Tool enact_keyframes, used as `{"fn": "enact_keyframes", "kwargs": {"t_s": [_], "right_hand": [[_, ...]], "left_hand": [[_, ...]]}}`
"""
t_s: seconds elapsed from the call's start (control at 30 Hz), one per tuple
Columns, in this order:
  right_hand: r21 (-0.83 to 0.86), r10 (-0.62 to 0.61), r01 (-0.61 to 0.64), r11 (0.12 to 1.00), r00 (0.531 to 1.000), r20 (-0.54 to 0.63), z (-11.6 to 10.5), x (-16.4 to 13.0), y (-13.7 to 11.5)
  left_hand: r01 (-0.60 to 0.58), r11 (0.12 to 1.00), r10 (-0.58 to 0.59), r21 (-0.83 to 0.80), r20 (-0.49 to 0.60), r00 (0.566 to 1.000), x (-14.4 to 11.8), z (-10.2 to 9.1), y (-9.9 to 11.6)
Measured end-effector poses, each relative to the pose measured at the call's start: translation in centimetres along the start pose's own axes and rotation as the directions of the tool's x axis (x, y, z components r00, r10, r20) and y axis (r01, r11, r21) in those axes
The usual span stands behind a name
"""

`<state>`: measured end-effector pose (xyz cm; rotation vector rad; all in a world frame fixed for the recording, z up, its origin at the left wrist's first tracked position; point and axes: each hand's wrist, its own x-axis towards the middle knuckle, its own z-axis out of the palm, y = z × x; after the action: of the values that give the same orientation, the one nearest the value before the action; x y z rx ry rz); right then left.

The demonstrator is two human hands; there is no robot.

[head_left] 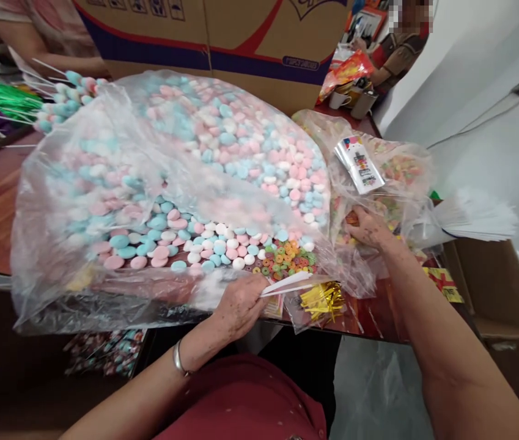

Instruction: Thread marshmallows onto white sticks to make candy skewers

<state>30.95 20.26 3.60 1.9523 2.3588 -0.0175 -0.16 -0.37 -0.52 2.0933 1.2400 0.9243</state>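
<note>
My left hand [243, 305], with a bangle at the wrist, is closed on a few white lollipop sticks [289, 282] that point right. Just beyond it lie loose ring gummies [289, 256] in orange, green and red. Pink, blue and white oval marshmallows [213, 244] spill from a large clear plastic bag [117, 122]. My right hand [369, 229] is at a second clear bag [406, 150] of colourful candy, its fingers curled; what they hold is not clear. Gold twist ties [322, 300] lie at the table edge between my hands.
A large cardboard box [222, 49] stands behind the marshmallow bag. Printed labels [360, 165] lie on the candy bag, and a bundle of white sticks [479, 214] is at right. Marshmallow skewers [66, 101] lie at left. Two other people are across the table.
</note>
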Motion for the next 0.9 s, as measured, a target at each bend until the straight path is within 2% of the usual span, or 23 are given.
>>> {"fn": "enact_keyframes", "kwargs": {"t_s": [0.13,0.3,0.5,0.7,0.9], "right_hand": [[-0.051,0.115,-0.114,0.992,0.993,0.015,-0.1,0.5,-0.8],[-0.065,0.062,-0.061,0.996,0.998,0.002,-0.2,0.1,-0.9],[-0.06,0.094,-0.095,0.994,0.995,-0.026,-0.7,-0.1,-1.2],[-0.082,-0.024,0.022,0.996,0.999,-0.025,-0.6,-0.5,-0.7],[-0.086,0.065,-0.068,0.994,0.997,-0.041,-0.3,-0.2,-1.0]], "left_hand": [[-0.039,0.999,0.039,0.028,-0.019,0.999,0.0,0.1,-0.1],[-0.072,0.997,0.073,0.033,-0.034,0.997,-0.1,0.1,-0.1],[-0.086,0.996,0.088,0.027,-0.049,0.995,-0.2,0.3,-0.2],[-0.104,0.994,0.105,0.035,-0.034,0.994,-0.2,0.3,-0.2],[-0.126,0.991,0.129,0.049,-0.068,0.989,-0.5,0.7,-0.5]]}}
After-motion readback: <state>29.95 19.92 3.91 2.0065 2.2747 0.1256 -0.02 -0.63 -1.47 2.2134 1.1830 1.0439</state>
